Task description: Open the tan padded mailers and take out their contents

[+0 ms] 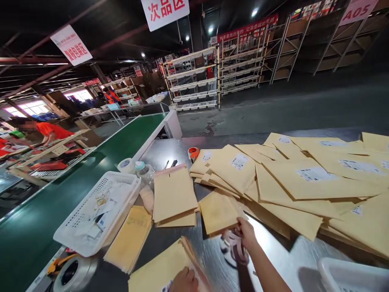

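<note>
My left hand [184, 280] is at the bottom edge, its fingers curled on a yellow padded envelope [161, 263]; a printed label shows partly beside the hand. My right hand [246, 234] is closed at the lower right corner of a smaller padded envelope [219, 211]. Pinkish loops [238, 249], like scissor handles, are just below those fingers; whether the hand touches them I cannot tell. A stack of padded envelopes [174, 190] lies behind, between the hands. Left of it is another narrow pile of envelopes [130, 237].
Labelled envelopes [304, 174] are heaped across the right side. A white basket [106, 239] with paper scraps stands left, beside a green conveyor belt [121, 140]. Tape rolls [74, 273], an orange tape roll [193, 153] and a white bin [325, 269] lie around. A person [51, 132] works beyond the belt.
</note>
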`<state>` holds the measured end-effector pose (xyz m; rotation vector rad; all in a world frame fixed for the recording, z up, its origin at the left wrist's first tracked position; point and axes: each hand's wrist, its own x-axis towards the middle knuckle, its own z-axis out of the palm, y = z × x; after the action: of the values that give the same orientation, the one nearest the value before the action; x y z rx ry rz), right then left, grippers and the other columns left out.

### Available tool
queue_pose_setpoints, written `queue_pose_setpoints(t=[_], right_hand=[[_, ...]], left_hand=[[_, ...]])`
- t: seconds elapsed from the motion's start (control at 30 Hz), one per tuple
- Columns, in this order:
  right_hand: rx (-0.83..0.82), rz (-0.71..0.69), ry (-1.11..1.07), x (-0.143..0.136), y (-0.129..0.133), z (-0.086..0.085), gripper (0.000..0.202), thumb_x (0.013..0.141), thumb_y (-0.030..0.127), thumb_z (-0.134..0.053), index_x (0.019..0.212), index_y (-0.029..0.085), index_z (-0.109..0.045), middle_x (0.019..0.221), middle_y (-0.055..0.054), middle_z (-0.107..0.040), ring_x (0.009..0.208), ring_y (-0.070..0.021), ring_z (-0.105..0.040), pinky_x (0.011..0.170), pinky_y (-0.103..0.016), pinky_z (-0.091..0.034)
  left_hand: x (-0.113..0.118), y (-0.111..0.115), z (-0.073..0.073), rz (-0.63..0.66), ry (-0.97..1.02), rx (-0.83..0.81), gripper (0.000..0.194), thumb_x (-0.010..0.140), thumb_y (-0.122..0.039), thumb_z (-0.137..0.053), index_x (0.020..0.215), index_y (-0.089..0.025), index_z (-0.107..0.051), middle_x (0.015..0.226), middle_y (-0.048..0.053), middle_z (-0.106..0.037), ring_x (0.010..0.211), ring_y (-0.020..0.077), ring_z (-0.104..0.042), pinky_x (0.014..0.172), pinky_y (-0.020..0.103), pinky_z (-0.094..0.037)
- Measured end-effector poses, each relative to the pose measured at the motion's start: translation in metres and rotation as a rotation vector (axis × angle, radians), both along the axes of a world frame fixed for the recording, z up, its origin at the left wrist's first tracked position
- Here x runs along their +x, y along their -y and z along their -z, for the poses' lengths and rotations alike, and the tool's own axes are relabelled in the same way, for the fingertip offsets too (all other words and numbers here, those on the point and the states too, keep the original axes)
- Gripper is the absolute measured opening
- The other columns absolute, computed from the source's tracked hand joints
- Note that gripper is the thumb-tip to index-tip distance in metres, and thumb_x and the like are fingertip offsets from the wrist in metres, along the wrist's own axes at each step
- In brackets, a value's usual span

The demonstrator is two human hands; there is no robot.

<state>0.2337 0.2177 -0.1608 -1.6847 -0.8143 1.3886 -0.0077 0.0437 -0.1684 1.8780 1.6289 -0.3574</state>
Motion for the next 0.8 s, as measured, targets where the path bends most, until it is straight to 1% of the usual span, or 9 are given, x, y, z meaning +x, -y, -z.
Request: queue_pose_setpoints(t=[0.07, 0.13, 0.2, 0.3, 0.47, 0.57, 0.63, 0.73, 0.8], right_hand=[[0.009, 0.029, -0.191, 0.006, 0.030, -0.012, 0.050, 0.069, 0.068, -0.056, 0.057, 0.026, -0.032, 0.039, 0.013, -0.025, 0.035, -0.0055, -0.022, 0.037, -0.021, -0.023], [0.017, 0.043, -0.318, 0.014, 0.063, -0.025, 0.051, 0.059, 0.068, -0.059, 0.056, 0.026, -0.032, 0.034, 0.014, -0.020, 0.033, -0.0048, -0.017, 0.036, -0.020, -0.020], [0.022, 0.051, -0.390, 0.023, 0.090, -0.037, 0.047, 0.057, 0.065, -0.064, 0.055, 0.025, -0.039, 0.032, 0.014, -0.020, 0.032, -0.0046, -0.017, 0.036, -0.020, -0.022], [0.075, 0.017, -0.410, 0.034, 0.114, -0.050, 0.046, 0.060, 0.061, -0.069, 0.050, 0.023, -0.046, 0.030, 0.011, -0.026, 0.032, -0.0049, -0.020, 0.038, -0.022, -0.027], [0.168, 0.008, -0.271, 0.052, 0.121, -0.074, 0.041, 0.060, 0.056, -0.069, 0.047, 0.022, -0.050, 0.034, 0.008, -0.033, 0.035, -0.0057, -0.021, 0.040, -0.024, -0.023], [0.165, 0.061, -0.204, 0.065, 0.121, -0.091, 0.032, 0.055, 0.049, -0.070, 0.052, 0.023, -0.054, 0.041, 0.005, -0.046, 0.039, -0.0088, -0.033, 0.040, -0.024, -0.028], [0.195, 0.058, -0.160, 0.070, 0.120, -0.101, 0.031, 0.053, 0.050, -0.071, 0.053, 0.023, -0.055, 0.045, 0.004, -0.051, 0.042, -0.0110, -0.039, 0.041, -0.026, -0.033], [0.257, -0.010, -0.127, 0.064, 0.119, -0.117, 0.037, 0.058, 0.054, -0.071, 0.053, 0.022, -0.053, 0.043, 0.005, -0.046, 0.041, -0.0103, -0.037, 0.039, -0.024, -0.031], [0.303, -0.183, -0.116, 0.051, 0.120, -0.129, 0.038, 0.068, 0.057, -0.067, 0.056, 0.022, -0.056, 0.048, 0.003, -0.052, 0.045, -0.0124, -0.044, 0.042, -0.024, -0.036]], left_hand=[[0.001, -0.002, -0.013, 0.014, 0.000, -0.005, 0.032, 0.078, -0.014, -0.058, 0.107, -0.015, -0.072, 0.124, 0.018, -0.067, 0.118, 0.0390, -0.058, 0.096, 0.054, -0.049], [0.003, -0.004, -0.031, 0.023, 0.022, 0.026, 0.038, 0.081, -0.017, -0.055, 0.118, -0.012, -0.067, 0.138, 0.019, -0.058, 0.124, 0.0373, -0.053, 0.102, 0.053, -0.045], [0.010, -0.008, -0.049, 0.031, 0.042, 0.050, 0.039, 0.084, -0.019, -0.052, 0.120, -0.013, -0.066, 0.143, 0.018, -0.054, 0.125, 0.0360, -0.053, 0.101, 0.051, -0.046], [0.028, -0.016, -0.073, 0.050, 0.071, 0.063, 0.034, 0.085, -0.021, -0.053, 0.116, -0.018, -0.068, 0.130, 0.014, -0.064, 0.118, 0.0332, -0.058, 0.095, 0.046, -0.049], [0.046, -0.016, -0.111, 0.107, 0.120, 0.125, 0.039, 0.086, -0.021, -0.054, 0.124, -0.021, -0.063, 0.126, 0.012, -0.067, 0.111, 0.0325, -0.061, 0.091, 0.045, -0.049], [0.040, -0.009, -0.129, 0.122, 0.102, 0.187, 0.030, 0.089, -0.025, -0.053, 0.115, -0.020, -0.066, 0.120, 0.010, -0.070, 0.109, 0.0311, -0.061, 0.089, 0.043, -0.049], [0.035, -0.005, -0.135, 0.168, 0.060, 0.209, 0.022, 0.090, -0.030, -0.056, 0.104, -0.019, -0.069, 0.110, 0.010, -0.072, 0.105, 0.0299, -0.062, 0.086, 0.041, -0.050], [0.033, -0.001, -0.140, 0.283, 0.042, 0.249, 0.020, 0.090, -0.036, -0.059, 0.091, -0.019, -0.070, 0.098, 0.007, -0.073, 0.096, 0.0270, -0.064, 0.078, 0.036, -0.050], [0.037, -0.001, -0.143, 0.303, 0.096, 0.326, 0.019, 0.090, -0.037, -0.061, 0.090, -0.020, -0.070, 0.097, 0.006, -0.073, 0.092, 0.0248, -0.064, 0.075, 0.034, -0.049]])
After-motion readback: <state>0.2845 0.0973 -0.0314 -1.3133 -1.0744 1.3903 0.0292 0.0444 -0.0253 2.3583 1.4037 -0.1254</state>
